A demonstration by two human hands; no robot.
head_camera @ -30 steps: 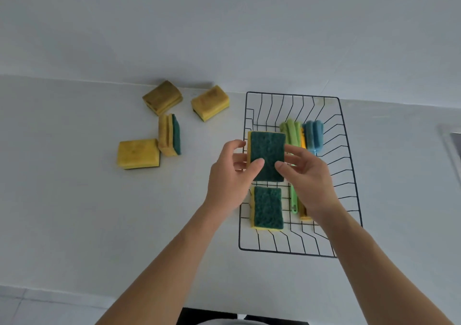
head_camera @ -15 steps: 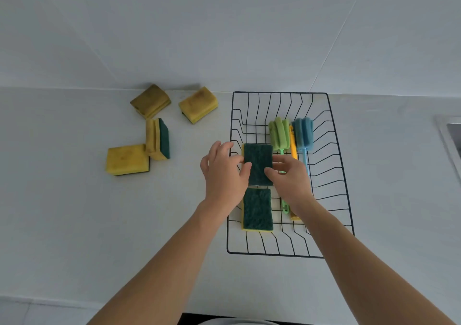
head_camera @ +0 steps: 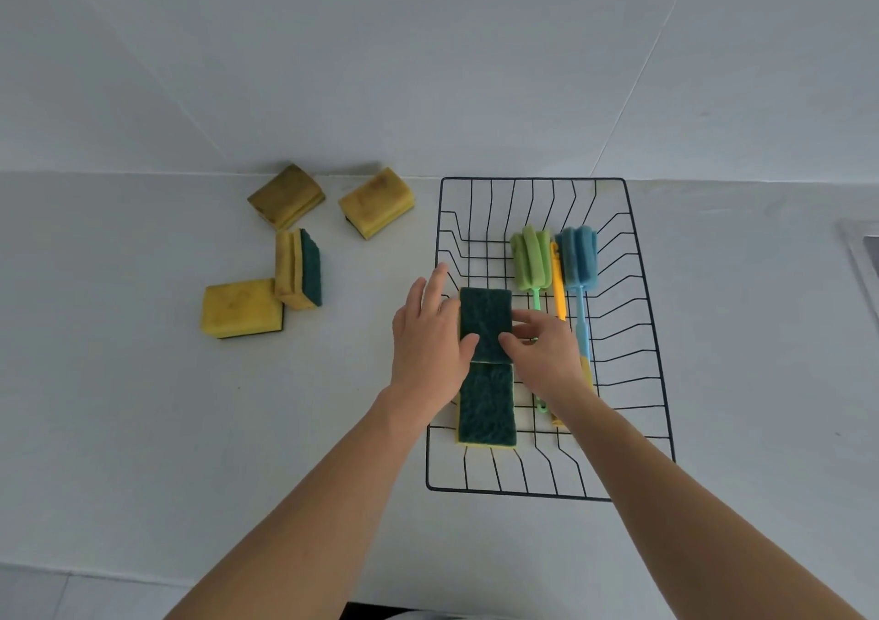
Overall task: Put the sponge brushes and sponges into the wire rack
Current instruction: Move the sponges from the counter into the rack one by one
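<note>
Head view | your left hand (head_camera: 430, 341) and right hand (head_camera: 547, 358) both pinch one green-topped sponge (head_camera: 485, 322) inside the wire rack (head_camera: 661, 358) | a second sponge (head_camera: 486, 405) lies just below it | four sponges (head_camera: 297, 270) sit on the counter (head_camera: 119, 405)

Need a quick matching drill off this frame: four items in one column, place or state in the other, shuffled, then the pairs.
Items
1. blue sponge brush
2. green-topped sponge nearest the camera
3. sponge standing on its edge
4. green-topped sponge between both hands

Place or state
A. on the white counter, left of the black wire rack
B. held at both sides
C. lying flat at the rack's near left
D. rightmost brush in the rack

Pairs: 1-D, 2-C, 3-A, 4-B
</note>
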